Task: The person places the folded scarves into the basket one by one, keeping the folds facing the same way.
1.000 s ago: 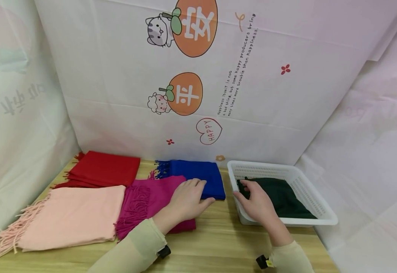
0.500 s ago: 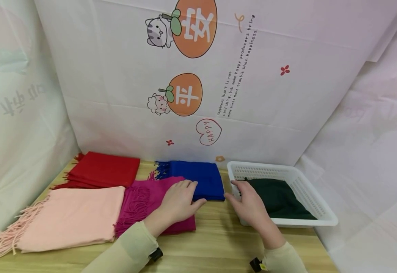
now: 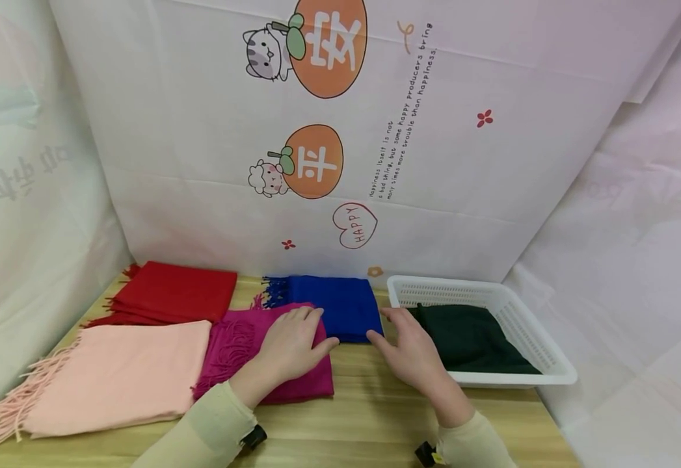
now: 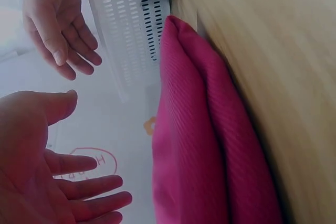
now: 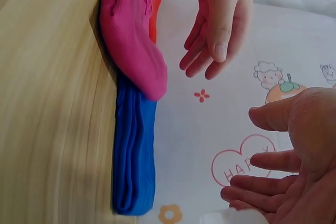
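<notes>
My left hand [image 3: 289, 346] hovers above a folded magenta scarf [image 3: 243, 338] with fringe, holding nothing. In the left wrist view its fingers are loosely spread, apart from the magenta cloth. Between the basket's left rim and the folded blue scarf [image 3: 348, 305] is my right hand [image 3: 410, 348], raised and empty, fingers relaxed. The wrist views show both palms facing each other across a gap. Inside the white basket [image 3: 557, 351] lies a folded dark green scarf [image 3: 480, 338]. Part of the magenta scarf is hidden under my left hand in the head view.
At the left, a pale pink fringed scarf [image 3: 118, 377] lies in front of a folded red scarf [image 3: 176, 292]. The wooden table [image 3: 340, 429] is bounded by a printed white curtain [image 3: 200, 195] at the back and white sheets at both sides.
Both hands have moved left in the head view. My right hand has shifted from over the basket's left side toward the blue scarf. The scarves and basket lie as before.
</notes>
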